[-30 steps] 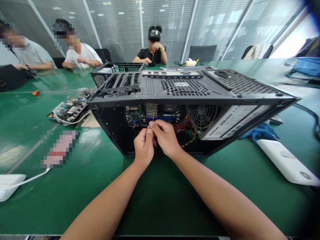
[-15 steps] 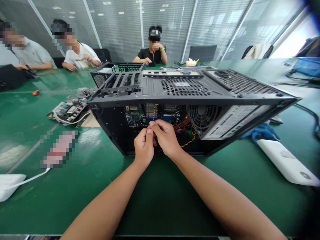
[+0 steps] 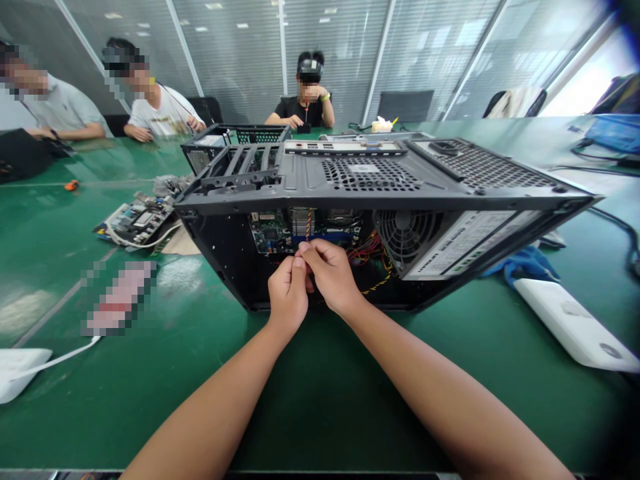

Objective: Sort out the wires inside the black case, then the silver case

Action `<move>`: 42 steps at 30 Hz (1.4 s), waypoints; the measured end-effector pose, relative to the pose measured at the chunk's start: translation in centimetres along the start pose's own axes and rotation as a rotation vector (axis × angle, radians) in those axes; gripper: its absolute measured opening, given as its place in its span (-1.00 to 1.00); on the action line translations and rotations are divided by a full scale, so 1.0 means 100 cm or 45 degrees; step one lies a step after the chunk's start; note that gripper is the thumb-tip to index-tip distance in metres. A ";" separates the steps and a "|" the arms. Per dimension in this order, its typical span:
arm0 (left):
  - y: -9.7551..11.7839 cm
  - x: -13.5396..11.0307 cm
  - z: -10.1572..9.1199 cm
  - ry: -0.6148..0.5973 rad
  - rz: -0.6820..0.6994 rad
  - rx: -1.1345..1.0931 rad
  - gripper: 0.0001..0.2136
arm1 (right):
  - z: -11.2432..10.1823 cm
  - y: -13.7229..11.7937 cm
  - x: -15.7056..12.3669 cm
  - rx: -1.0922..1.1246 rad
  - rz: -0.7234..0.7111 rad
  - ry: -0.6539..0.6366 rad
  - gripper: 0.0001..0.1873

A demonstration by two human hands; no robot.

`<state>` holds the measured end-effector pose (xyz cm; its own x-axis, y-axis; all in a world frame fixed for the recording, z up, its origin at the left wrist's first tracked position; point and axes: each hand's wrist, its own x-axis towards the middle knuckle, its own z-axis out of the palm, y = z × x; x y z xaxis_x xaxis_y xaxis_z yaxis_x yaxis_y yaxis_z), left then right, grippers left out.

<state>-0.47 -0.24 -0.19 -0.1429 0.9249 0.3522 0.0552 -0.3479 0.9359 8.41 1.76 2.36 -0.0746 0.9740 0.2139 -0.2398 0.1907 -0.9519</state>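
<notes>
A black computer case [image 3: 300, 193] lies on the table with its open side facing me and its perforated back panel upward. Inside are a motherboard [image 3: 270, 233] and a power supply [image 3: 450, 247] with a fan and a white label. A twisted orange-and-black cable [image 3: 309, 223] runs down from above to my fingertips. My right hand [image 3: 333, 272] pinches that cable at its lower end. Beside it, my left hand [image 3: 289, 293] is closed, thumb and fingertips meeting the right hand's fingers at the cable. Whatever lies between the fingertips is hidden.
Loose circuit boards [image 3: 143, 217] sit left of the case, and a blurred-out phone-like object [image 3: 120, 297] lies nearer. A white device [image 3: 575, 323] and a blue cloth [image 3: 530, 267] are on the right. Three people sit across the green table [image 3: 190, 373].
My hands hold the same pose at the cable, and the case has not moved. Across the table, a co-worker in white has shifted a raised hand slightly.
</notes>
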 end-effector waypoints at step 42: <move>0.002 -0.001 0.001 -0.001 -0.008 -0.002 -0.58 | 0.000 0.000 0.000 0.011 0.062 0.017 -0.64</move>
<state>-0.37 -0.35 -0.06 -0.1428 0.9272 0.3463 0.0529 -0.3422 0.9381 8.40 1.73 2.38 -0.0734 0.9836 0.1645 -0.2442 0.1422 -0.9592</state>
